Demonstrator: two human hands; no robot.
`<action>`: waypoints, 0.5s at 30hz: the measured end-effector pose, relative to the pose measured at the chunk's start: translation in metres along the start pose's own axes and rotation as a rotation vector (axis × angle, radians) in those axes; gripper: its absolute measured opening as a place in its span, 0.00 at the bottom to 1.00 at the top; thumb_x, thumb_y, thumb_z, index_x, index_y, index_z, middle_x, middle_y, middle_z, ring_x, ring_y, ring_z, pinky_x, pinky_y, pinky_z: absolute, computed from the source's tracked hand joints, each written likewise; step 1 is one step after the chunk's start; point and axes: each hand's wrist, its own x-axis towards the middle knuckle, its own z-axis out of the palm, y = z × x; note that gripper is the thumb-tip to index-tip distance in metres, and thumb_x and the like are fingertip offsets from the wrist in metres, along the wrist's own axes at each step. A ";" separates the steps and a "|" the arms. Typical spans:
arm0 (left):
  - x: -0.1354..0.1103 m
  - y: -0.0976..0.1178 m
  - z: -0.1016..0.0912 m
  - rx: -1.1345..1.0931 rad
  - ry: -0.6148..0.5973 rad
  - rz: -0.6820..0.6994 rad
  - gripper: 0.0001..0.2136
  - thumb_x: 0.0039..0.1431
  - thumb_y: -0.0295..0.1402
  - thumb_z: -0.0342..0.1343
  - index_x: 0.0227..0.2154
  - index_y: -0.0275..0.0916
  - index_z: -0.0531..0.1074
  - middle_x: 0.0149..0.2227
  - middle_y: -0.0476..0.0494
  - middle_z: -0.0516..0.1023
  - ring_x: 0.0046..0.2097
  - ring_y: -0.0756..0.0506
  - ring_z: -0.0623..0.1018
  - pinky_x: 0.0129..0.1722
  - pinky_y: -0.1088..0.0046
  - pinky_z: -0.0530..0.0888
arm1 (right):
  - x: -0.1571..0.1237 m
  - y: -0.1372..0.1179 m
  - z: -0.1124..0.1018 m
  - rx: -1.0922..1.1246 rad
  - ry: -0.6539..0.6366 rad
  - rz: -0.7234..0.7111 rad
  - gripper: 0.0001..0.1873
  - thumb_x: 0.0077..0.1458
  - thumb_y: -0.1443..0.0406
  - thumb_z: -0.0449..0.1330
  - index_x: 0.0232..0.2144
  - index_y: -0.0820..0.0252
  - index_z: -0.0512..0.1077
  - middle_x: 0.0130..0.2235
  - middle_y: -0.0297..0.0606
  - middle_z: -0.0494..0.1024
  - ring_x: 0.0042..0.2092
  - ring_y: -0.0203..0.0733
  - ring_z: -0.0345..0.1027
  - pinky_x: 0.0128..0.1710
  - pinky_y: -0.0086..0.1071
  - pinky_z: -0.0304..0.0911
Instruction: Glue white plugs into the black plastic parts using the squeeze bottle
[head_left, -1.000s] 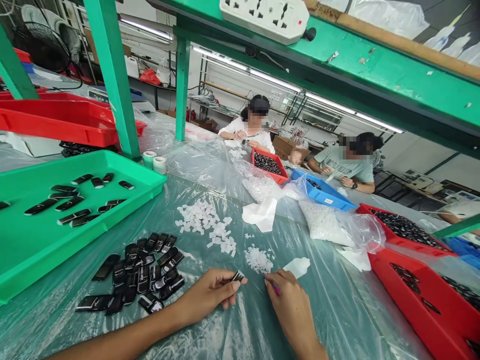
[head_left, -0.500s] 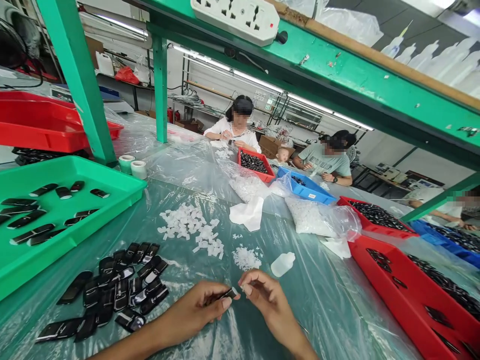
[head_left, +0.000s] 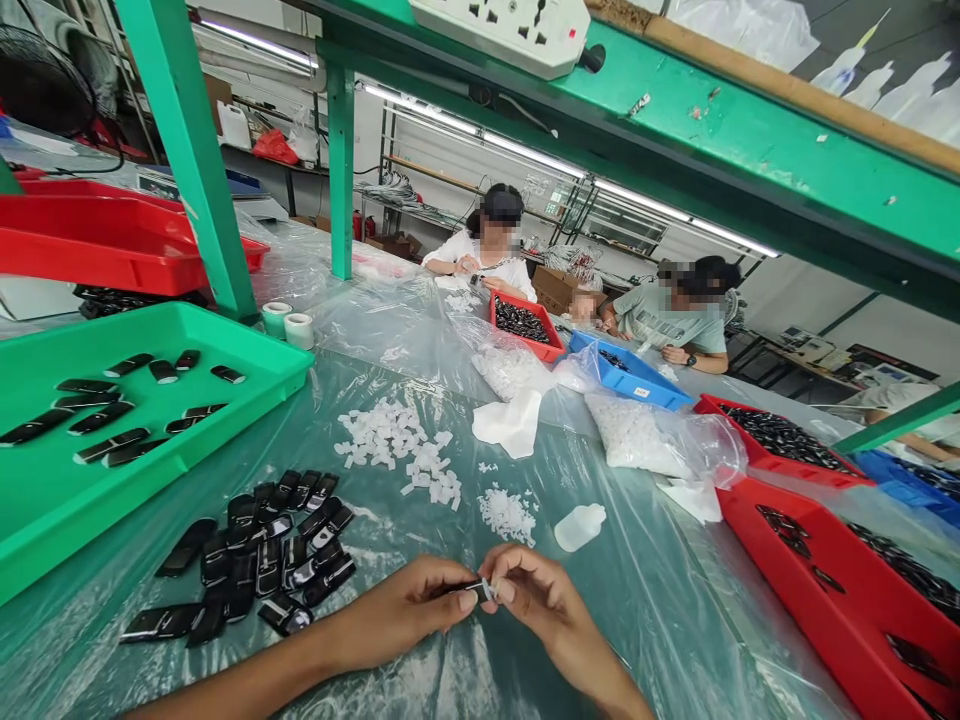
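In my left hand (head_left: 420, 606) is a small black glossy casing (head_left: 471, 590), pinched between thumb and fingers with its end pointing right. My right hand (head_left: 536, 600) closes its thumb and fingertips on a small white piece (head_left: 489, 588) right at that end of the casing. The fingertips hide most of the white piece. Left of my hands lies a heap of similar black casings (head_left: 259, 555). Beyond them are a pile of flat white pieces (head_left: 390, 435) and a smaller pile of tiny white bits (head_left: 507, 515). A white squeeze bottle (head_left: 580, 527) lies on its side beyond my right hand.
A green tray (head_left: 247, 385) with several black casings stands at the left. Red bins (head_left: 814, 590) with dark parts line the right. A green shelf frame (head_left: 341, 170) crosses overhead. Co-workers (head_left: 491, 245) sit across the plastic-covered table. A bag of white pieces (head_left: 634, 435) lies ahead.
My right hand has closed the gap to my left hand, bringing the white piece against the casing's end. The whole view has shifted slightly, so things appear further right.
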 end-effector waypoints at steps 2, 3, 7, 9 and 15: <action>0.000 -0.001 0.000 -0.005 -0.019 0.011 0.22 0.57 0.51 0.49 0.31 0.35 0.73 0.21 0.53 0.50 0.24 0.52 0.50 0.23 0.76 0.48 | 0.001 -0.001 0.000 0.030 -0.018 0.019 0.06 0.57 0.64 0.56 0.30 0.61 0.70 0.36 0.36 0.67 0.34 0.35 0.63 0.38 0.32 0.57; 0.000 -0.002 0.000 0.001 -0.026 0.020 0.21 0.57 0.50 0.50 0.32 0.34 0.73 0.21 0.53 0.49 0.24 0.52 0.50 0.23 0.76 0.48 | 0.001 -0.002 0.000 0.047 -0.029 0.030 0.06 0.57 0.64 0.56 0.30 0.62 0.70 0.35 0.36 0.67 0.33 0.34 0.63 0.38 0.32 0.57; -0.001 0.001 -0.001 0.018 -0.051 0.037 0.20 0.57 0.49 0.50 0.33 0.35 0.74 0.22 0.53 0.49 0.24 0.52 0.50 0.24 0.76 0.48 | 0.000 -0.003 0.001 0.103 -0.057 0.064 0.07 0.55 0.65 0.58 0.28 0.63 0.71 0.34 0.35 0.67 0.32 0.33 0.63 0.37 0.30 0.56; -0.002 0.005 -0.001 0.033 -0.061 0.038 0.21 0.58 0.50 0.49 0.34 0.35 0.74 0.22 0.53 0.50 0.24 0.52 0.50 0.23 0.76 0.48 | 0.000 0.000 0.001 0.133 -0.048 0.074 0.07 0.55 0.65 0.59 0.28 0.63 0.71 0.34 0.35 0.67 0.32 0.33 0.63 0.37 0.30 0.56; -0.004 0.003 0.000 0.153 0.007 -0.039 0.20 0.59 0.49 0.47 0.39 0.39 0.74 0.28 0.49 0.63 0.30 0.49 0.61 0.29 0.78 0.58 | 0.002 0.014 -0.002 0.292 -0.024 0.132 0.09 0.49 0.64 0.64 0.34 0.63 0.74 0.30 0.33 0.72 0.31 0.32 0.67 0.36 0.28 0.58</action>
